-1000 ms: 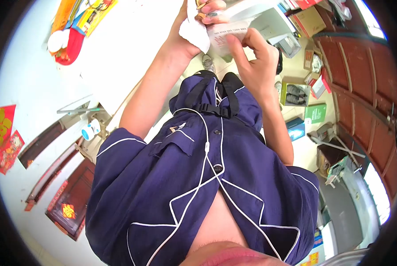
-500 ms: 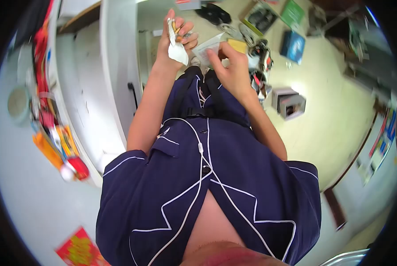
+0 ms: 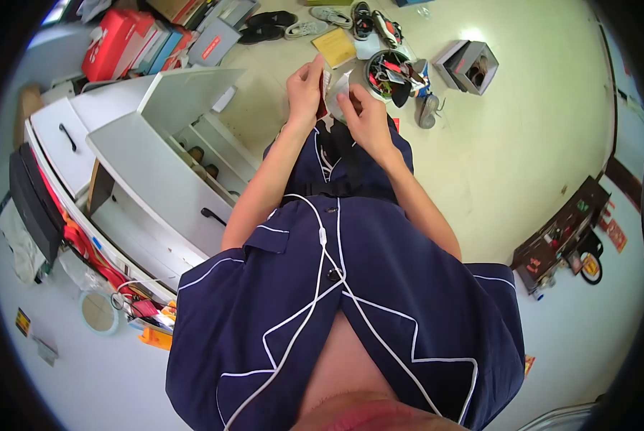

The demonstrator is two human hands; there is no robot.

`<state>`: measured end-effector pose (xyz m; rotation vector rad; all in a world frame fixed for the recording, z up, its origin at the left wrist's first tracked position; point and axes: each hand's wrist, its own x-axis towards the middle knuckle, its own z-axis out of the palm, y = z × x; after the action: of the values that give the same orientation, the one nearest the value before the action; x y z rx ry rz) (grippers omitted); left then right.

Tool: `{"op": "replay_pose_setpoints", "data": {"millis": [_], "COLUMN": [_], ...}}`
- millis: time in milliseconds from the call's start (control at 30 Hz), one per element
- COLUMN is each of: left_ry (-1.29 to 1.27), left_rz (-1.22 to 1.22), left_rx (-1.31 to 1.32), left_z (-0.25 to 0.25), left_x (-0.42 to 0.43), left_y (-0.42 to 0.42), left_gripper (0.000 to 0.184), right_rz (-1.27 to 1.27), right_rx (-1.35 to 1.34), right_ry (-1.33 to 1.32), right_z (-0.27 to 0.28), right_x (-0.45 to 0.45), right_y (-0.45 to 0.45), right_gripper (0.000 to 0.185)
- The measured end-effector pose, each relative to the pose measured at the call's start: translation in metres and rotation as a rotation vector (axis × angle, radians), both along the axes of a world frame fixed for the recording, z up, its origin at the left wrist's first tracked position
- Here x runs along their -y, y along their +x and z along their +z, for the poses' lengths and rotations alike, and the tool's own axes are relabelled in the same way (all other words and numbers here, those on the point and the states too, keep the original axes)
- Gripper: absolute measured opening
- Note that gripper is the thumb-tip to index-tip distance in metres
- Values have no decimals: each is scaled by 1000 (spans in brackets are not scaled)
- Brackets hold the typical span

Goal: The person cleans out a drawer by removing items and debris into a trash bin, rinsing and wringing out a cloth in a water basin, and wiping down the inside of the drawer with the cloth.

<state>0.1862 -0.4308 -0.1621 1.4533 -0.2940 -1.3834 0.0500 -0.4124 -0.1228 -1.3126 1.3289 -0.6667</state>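
My left hand (image 3: 304,93) is closed, its back and thumb toward me, around a small flat item with dark red and white parts (image 3: 324,97). What else lies in its palm is hidden. Close by on the right, my right hand (image 3: 368,122) pinches a thin whitish sheet (image 3: 340,97) between thumb and fingers. The sheet stands slightly tilted between the two hands. Just beyond the hands is a round black bin (image 3: 368,72) filled with mixed scraps.
Several shoes (image 3: 306,29) and a yellow box (image 3: 334,48) lie on the floor ahead. An opened shoebox (image 3: 468,66) sits at right. On the left stands a white cabinet (image 3: 156,158) with its drawer and door open. Red shoeboxes (image 3: 110,47) are stacked behind it.
The view has swung left, showing more of the cabinet. My left hand has turned so its palm contents no longer show, and both hands are nearer the bin. The right still holds its sheet.
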Motion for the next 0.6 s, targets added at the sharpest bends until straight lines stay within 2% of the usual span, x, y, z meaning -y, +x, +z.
{"op": "replay_pose_setpoints", "data": {"millis": [167, 333, 400, 467, 600], "left_ry": [-22, 13, 47, 30, 65], "left_rz": [-157, -167, -151, -147, -130], "left_rx": [110, 146, 255, 225, 215], "left_z": [-36, -82, -115, -151, -218], "left_x": [21, 38, 40, 44, 53], "left_y": [-76, -164, -195, -222, -259], "left_gripper": [40, 39, 40, 40, 38], "right_rz": [-156, -186, -190, -151, -73], "right_rx": [18, -16, -96, -69, -130], "right_ry": [-5, 74, 48, 117, 49], "right_z": [-40, -73, -95, -121, -190], "right_x": [5, 18, 27, 39, 58], "right_y": [-63, -134, -160, -185, -220], "right_gripper": [21, 28, 32, 34, 35]}}
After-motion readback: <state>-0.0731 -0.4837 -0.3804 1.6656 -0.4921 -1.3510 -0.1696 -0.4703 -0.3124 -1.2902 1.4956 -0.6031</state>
